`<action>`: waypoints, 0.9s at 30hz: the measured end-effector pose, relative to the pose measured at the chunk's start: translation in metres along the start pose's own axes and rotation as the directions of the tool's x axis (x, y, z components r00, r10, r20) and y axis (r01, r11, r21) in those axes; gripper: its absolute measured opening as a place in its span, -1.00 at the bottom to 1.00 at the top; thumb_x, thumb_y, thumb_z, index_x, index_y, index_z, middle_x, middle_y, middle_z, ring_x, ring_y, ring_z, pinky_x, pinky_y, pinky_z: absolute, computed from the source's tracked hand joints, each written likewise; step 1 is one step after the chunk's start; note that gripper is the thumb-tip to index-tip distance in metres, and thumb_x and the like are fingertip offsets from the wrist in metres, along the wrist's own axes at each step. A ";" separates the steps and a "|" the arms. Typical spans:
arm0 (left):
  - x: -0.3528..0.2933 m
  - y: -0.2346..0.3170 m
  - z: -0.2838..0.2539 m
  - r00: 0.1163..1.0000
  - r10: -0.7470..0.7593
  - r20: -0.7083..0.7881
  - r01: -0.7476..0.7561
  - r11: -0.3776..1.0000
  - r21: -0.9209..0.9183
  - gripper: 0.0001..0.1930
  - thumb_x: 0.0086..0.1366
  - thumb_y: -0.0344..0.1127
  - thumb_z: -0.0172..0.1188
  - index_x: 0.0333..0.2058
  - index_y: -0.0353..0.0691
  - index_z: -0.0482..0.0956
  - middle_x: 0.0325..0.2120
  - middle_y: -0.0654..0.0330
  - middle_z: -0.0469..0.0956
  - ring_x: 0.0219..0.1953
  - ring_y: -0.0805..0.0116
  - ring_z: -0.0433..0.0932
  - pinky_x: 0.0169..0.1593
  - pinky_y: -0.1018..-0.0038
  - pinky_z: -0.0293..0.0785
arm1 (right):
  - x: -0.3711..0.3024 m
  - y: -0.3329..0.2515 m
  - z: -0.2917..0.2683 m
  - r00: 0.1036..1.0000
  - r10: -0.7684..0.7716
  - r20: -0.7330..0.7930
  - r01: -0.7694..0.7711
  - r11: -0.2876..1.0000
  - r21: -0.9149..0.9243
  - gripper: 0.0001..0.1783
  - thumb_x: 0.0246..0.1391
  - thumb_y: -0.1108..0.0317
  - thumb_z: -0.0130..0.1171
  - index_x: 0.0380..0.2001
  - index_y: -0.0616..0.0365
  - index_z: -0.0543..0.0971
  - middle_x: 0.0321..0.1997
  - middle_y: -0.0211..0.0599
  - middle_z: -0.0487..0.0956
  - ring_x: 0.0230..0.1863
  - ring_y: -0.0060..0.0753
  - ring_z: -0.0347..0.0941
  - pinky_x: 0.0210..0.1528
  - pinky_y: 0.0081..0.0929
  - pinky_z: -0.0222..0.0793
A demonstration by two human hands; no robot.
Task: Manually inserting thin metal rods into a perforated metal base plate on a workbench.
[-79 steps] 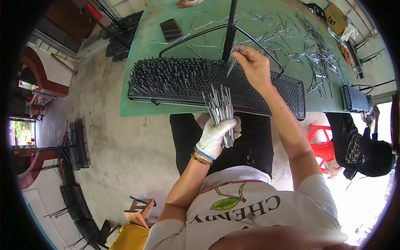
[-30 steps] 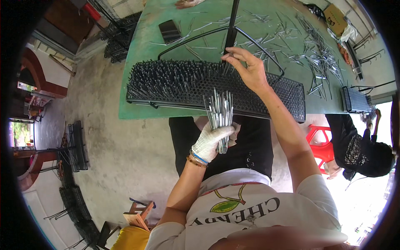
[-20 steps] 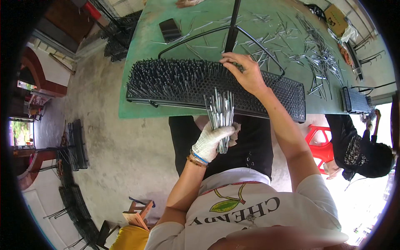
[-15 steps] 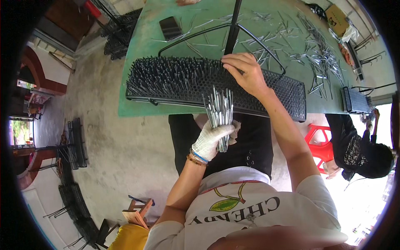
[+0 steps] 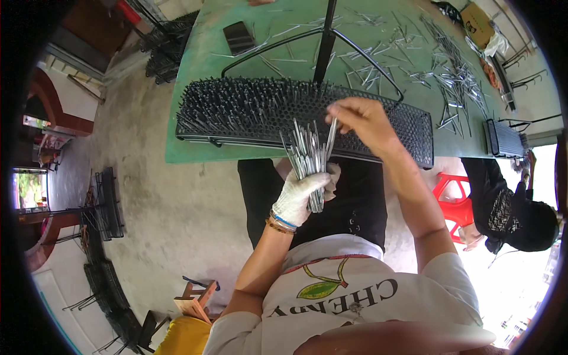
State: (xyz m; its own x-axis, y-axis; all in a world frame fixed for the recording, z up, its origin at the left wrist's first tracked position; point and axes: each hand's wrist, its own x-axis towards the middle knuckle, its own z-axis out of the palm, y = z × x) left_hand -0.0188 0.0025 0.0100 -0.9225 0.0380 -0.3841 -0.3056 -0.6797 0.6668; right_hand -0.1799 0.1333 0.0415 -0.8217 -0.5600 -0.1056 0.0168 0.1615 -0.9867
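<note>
My left hand (image 5: 299, 198), in a white knitted glove, is closed round a bundle of thin silvery metal rods (image 5: 309, 157), their tips fanned upward. Just right of the bundle's top, my bare right hand (image 5: 362, 123) pinches one silvery rod (image 5: 332, 133) between thumb and fingertips; its lower end meets the bundle. Behind both hands lies a long black perforated rack (image 5: 408, 130) with a bent wire frame. Upright dark rods (image 5: 228, 106) crowd the rack's left part, while bare holes show in its middle and right.
On the green table (image 5: 201, 53) lie loose silvery rods (image 5: 458, 97) and a dark phone (image 5: 239, 38). At the right a person in black (image 5: 503, 207) sits by a red stool (image 5: 452, 207), near another rack (image 5: 503, 141). More black racks stand at the left, beside a wooden stool (image 5: 195, 302).
My right hand has come from the rack's middle down and slightly right to the bundle, and now pinches a rod there. My left hand has hardly moved.
</note>
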 end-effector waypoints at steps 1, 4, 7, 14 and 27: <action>0.000 -0.002 -0.001 1.000 0.005 -0.029 -0.006 0.999 -0.043 -0.71 0.11 -0.32 0.27 -0.19 -0.30 0.54 -0.36 0.21 0.59 -0.41 0.48 0.56 -0.36 0.56 0.56 | 0.002 -0.003 -0.002 0.998 -0.050 -0.040 0.052 0.997 0.053 -0.75 0.19 0.29 0.17 -0.22 0.28 0.62 -0.34 -0.34 0.64 -0.36 -0.65 0.50 -0.34 -0.68 0.41; -0.002 -0.001 0.002 1.000 0.003 -0.028 -0.003 1.000 0.017 -0.68 0.12 -0.31 0.27 -0.16 -0.29 0.52 -0.33 0.19 0.59 -0.39 0.49 0.57 -0.34 0.55 0.58 | 0.015 -0.014 -0.006 0.918 -0.311 -0.246 0.278 0.947 -0.163 -0.73 0.18 0.33 0.18 -0.16 0.33 0.58 -0.28 -0.27 0.65 -0.28 -0.59 0.53 -0.26 -0.67 0.44; 0.000 -0.003 0.001 1.000 -0.018 -0.009 0.018 1.000 0.025 -0.69 0.13 -0.30 0.26 -0.15 -0.27 0.51 -0.30 0.17 0.60 -0.36 0.47 0.58 -0.30 0.51 0.60 | 0.039 -0.005 0.005 0.847 -0.441 -0.296 0.423 0.897 -0.125 -0.74 0.16 0.38 0.20 -0.15 0.33 0.59 -0.25 -0.28 0.65 -0.25 -0.58 0.53 -0.19 -0.64 0.44; 0.002 -0.006 -0.004 0.999 -0.045 -0.029 0.043 0.997 -0.061 -0.67 0.14 -0.35 0.26 -0.11 -0.25 0.47 -0.28 0.14 0.60 -0.34 0.40 0.60 -0.28 0.46 0.62 | 0.055 0.003 0.015 0.846 -0.447 -0.291 0.379 0.888 -0.261 -0.76 0.13 0.39 0.22 -0.15 0.28 0.62 -0.23 -0.32 0.66 -0.20 -0.61 0.54 -0.10 -0.65 0.42; -0.002 -0.006 -0.004 0.994 0.012 -0.113 -0.011 1.000 0.011 -0.71 0.16 -0.38 0.25 -0.14 -0.28 0.46 -0.34 0.10 0.61 -0.36 0.35 0.62 -0.32 0.45 0.62 | 0.050 0.002 0.016 0.801 -0.530 -0.277 0.425 0.830 -0.361 -0.79 0.12 0.40 0.23 -0.19 0.26 0.64 -0.21 -0.31 0.67 -0.22 -0.61 0.54 -0.10 -0.63 0.42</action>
State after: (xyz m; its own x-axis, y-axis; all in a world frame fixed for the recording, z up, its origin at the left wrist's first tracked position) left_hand -0.0138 0.0030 0.0043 -0.8936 -0.0533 -0.4457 -0.2981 -0.6719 0.6780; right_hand -0.2119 0.0920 0.0324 -0.8252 -0.3093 0.4727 -0.5405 0.1893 -0.8198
